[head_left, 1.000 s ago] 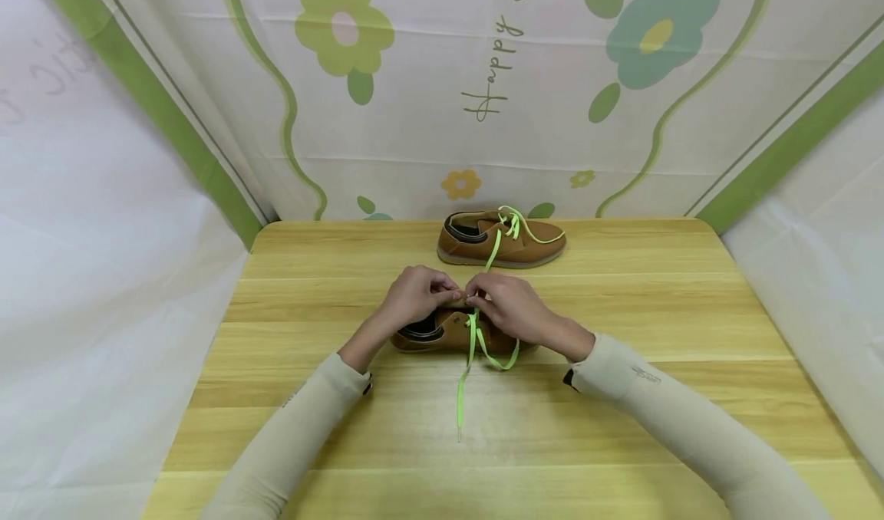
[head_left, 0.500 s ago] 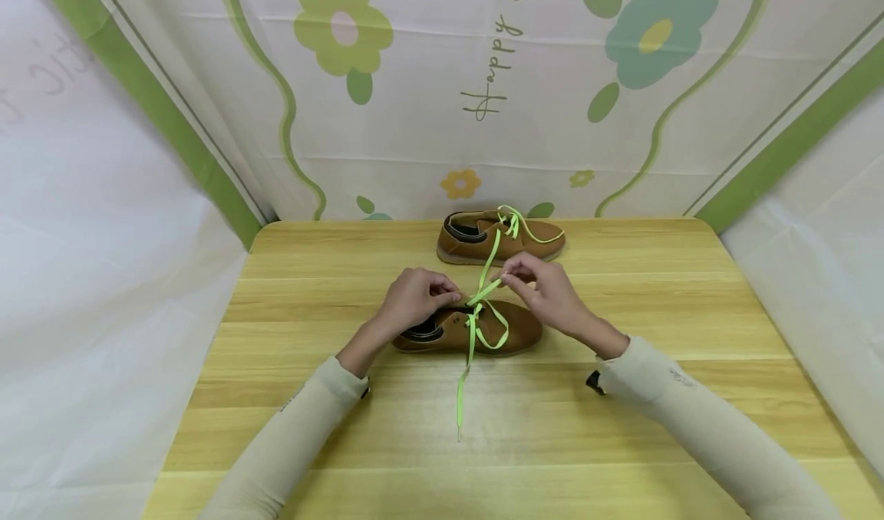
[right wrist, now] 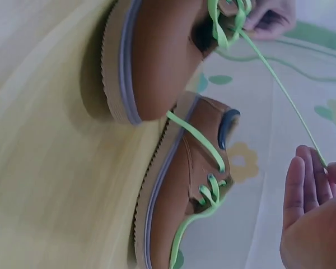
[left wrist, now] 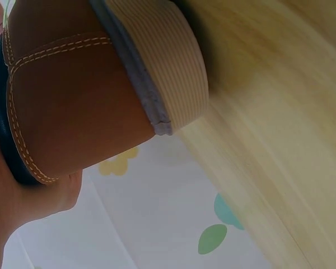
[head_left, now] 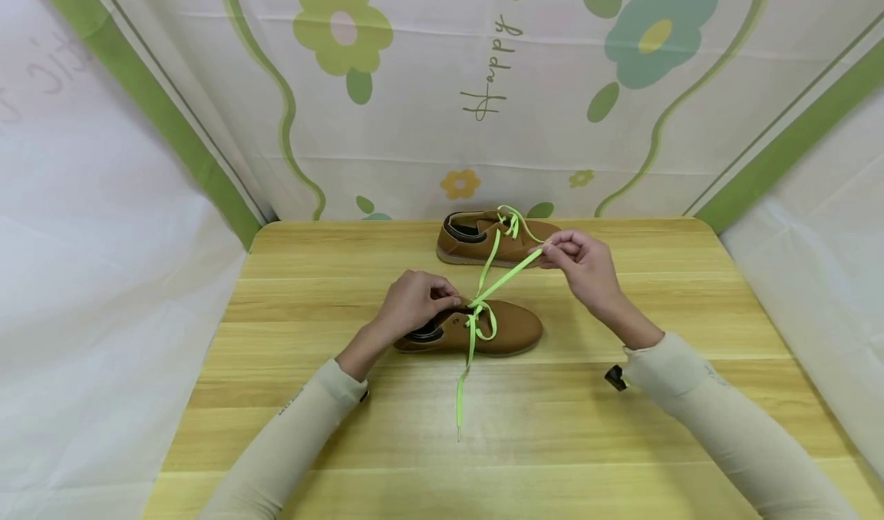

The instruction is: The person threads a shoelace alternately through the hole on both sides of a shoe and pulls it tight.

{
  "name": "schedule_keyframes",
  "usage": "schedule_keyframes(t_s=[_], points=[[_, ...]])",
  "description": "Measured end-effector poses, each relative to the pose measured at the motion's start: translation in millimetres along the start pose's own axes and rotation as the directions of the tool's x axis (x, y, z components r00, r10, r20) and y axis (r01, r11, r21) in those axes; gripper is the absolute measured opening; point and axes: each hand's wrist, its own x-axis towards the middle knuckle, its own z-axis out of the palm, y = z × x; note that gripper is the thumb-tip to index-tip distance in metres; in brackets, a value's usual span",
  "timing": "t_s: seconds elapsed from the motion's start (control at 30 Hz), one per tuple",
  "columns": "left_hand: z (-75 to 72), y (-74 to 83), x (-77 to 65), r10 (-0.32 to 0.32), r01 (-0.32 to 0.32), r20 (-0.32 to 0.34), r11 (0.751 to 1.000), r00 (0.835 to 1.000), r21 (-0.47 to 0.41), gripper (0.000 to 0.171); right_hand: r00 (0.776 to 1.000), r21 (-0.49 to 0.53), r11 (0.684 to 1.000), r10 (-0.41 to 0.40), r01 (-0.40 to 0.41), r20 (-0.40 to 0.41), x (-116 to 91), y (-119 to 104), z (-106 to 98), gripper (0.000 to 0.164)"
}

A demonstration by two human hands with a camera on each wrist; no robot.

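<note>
Both hands work at a brown leather shoe point(head_left: 514, 328) with its toe to the right. My left hand point(head_left: 417, 303) pinches the far side of its opening, beside the eyelets. Up and to the right, my right hand point(head_left: 587, 271) pinches a bright green shoelace point(head_left: 509, 276) between thumb and fingers. That lace runs straight and taut from the shoe to the fingertips. A small lace loop point(head_left: 490, 327) lies over the shoe's front, while another lace end hangs over the near side. The left wrist view shows the shoe's brown heel point(left wrist: 73, 101) close up.
A second brown shoe point(head_left: 459, 248), also laced in green, stands at the back edge of the wooden table point(head_left: 331, 443). One of its laces trails toward the front shoe. Behind rises a white cloth wall point(head_left: 414, 136) printed with flowers; white cloth hangs at both sides.
My right hand has moved up and right from the shoe, drawing out a longer stretch of lace. The loop on the shoe has shrunk. My left hand has barely moved.
</note>
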Motion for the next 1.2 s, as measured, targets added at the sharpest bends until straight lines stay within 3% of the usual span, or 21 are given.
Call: schedule_keyframes(t_s=[0.17,0.43,0.57,0.77,1.2], points=[[0.5,0.3,-1.1,0.002,-0.002,-0.008,1.000,1.000,0.008,0.007,0.999,0.135,0.991,0.018,-0.013,-0.032,3.5,-4.5,-13.3,0.019],[1.5,0.6,-2.1,0.007,-0.007,-0.014,1.000,1.000,0.030,0.006,0.994,0.291,0.957,0.042,-0.011,-0.099,5.3,-14.2,-23.3,0.007],[1.7,0.7,-2.6,0.009,-0.008,-0.013,0.999,1.000,0.036,0.006,0.990,0.330,0.944,0.047,0.000,-0.135,7.9,-16.6,-27.1,0.012],[1.8,0.3,-2.6,0.034,-0.033,-0.013,0.998,0.999,0.047,0.005,0.985,0.363,0.932,0.055,0.007,-0.162,11.0,-20.1,-32.8,0.005],[3.5,0.1,-8.1,0.097,-0.095,-0.020,0.991,0.995,0.094,0.004,0.968,0.464,0.885,0.155,-0.047,-0.196,8.9,-21.8,-47.0,0.007]])
